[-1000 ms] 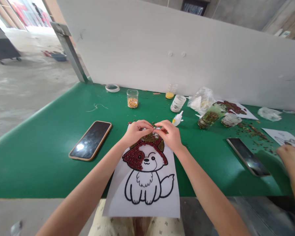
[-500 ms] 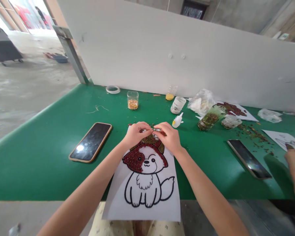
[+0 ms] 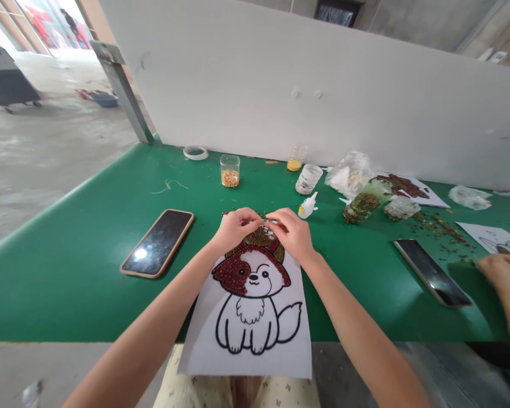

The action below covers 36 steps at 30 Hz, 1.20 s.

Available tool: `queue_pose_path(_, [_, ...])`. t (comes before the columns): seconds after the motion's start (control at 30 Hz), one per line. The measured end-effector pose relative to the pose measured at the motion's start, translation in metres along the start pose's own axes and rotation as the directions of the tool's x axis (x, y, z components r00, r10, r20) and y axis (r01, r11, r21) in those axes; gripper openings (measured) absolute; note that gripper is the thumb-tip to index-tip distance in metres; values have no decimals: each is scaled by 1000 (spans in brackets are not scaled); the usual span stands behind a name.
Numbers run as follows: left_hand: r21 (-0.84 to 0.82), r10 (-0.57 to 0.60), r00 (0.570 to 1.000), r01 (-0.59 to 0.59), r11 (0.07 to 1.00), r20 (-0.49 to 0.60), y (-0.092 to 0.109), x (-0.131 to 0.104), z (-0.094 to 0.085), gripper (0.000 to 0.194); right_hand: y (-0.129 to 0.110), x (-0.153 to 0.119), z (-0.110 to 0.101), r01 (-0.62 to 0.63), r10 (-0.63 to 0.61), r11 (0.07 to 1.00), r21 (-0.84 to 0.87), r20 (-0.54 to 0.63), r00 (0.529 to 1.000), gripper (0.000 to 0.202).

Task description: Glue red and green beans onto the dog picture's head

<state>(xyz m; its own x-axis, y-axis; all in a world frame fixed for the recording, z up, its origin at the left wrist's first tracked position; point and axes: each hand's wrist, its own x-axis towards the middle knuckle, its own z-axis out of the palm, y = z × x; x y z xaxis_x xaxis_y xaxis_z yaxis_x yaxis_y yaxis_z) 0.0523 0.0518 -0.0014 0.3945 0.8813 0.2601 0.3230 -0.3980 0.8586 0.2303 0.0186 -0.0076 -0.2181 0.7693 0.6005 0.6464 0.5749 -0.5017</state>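
Note:
A white sheet with a black-outlined cartoon dog (image 3: 255,317) lies before me, its lower edge past the table's front. Dark red and olive-brown grains cover part of the dog's head and the cap above it; the body and tail are bare white. At the top of the picture my left hand (image 3: 238,228) and my right hand (image 3: 292,233) meet, thumbs and forefingers pinched close together. Whatever sits between the fingertips is too small to make out. Just beyond my right hand stands a white glue bottle (image 3: 307,206) with a pointed nozzle.
A phone (image 3: 157,243) lies left, another phone (image 3: 432,273) right. Behind are a cup of yellow kernels (image 3: 230,171), a clear jar (image 3: 309,179), a plastic bag (image 3: 349,174) and a tipped jar of green grains (image 3: 365,202). Another person's hand (image 3: 504,277) works over a sheet at far right.
My hands stay at the top of the picture with only slight finger movement. The other person's hand at far right has moved a little leftward. The view has shifted slightly.

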Motion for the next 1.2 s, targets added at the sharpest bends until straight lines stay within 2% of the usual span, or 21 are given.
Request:
queue_pose_path(0.2, [-68,-59,998,59,996,-10,2,-1,0,19,1,0,1,62,-62,998,-30,-5,998,20])
queue_pose_path(0.47, [-92,-86,996,84,992,-15,0,0,1,20,0,1,-1,20,-20,999,-36,1,1000,21])
queue_pose_path(1.2, [-117,-42,999,42,992,5,-3,0,1,16,-2,1,-2,27,-28,999,-33,-4,1000,21])
